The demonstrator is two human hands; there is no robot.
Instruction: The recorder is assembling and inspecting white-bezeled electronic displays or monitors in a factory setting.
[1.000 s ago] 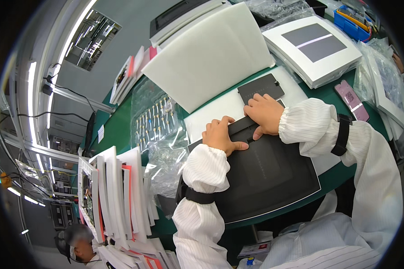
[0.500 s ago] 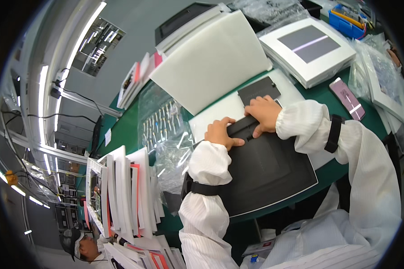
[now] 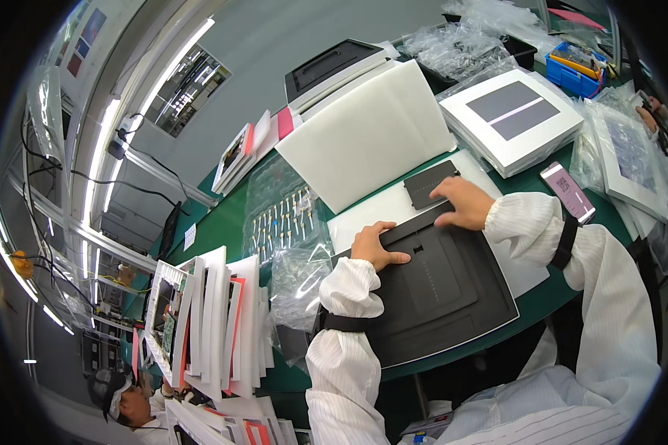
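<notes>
A large black plastic panel [image 3: 430,297] with a shallow recessed area lies on the bench in front of me, white showing along its near edge. My left hand [image 3: 378,246] grips its far left edge, thumb flat on the face and fingers bent over the rim. Above the panel's far right part is my right hand [image 3: 466,205], its thumb and fingers apart and nothing seen between them. Just beyond those fingertips, a small dark rectangular plate [image 3: 429,184] rests on a white foam sheet [image 3: 519,268], which runs under the panel.
A white foam board [image 3: 371,137] leans against stacked panels at the back. White framed units [image 3: 513,111] and a phone [image 3: 568,193] lie right. Bagged small cables [image 3: 283,222] sit left of the panel, beside upright boards [image 3: 208,319]. A person [image 3: 130,400] is at lower left.
My right hand has lifted off the black panel's far edge and moved slightly right, its fingers opening. The left hand keeps its place on the rim. The whole view has shifted slightly.
</notes>
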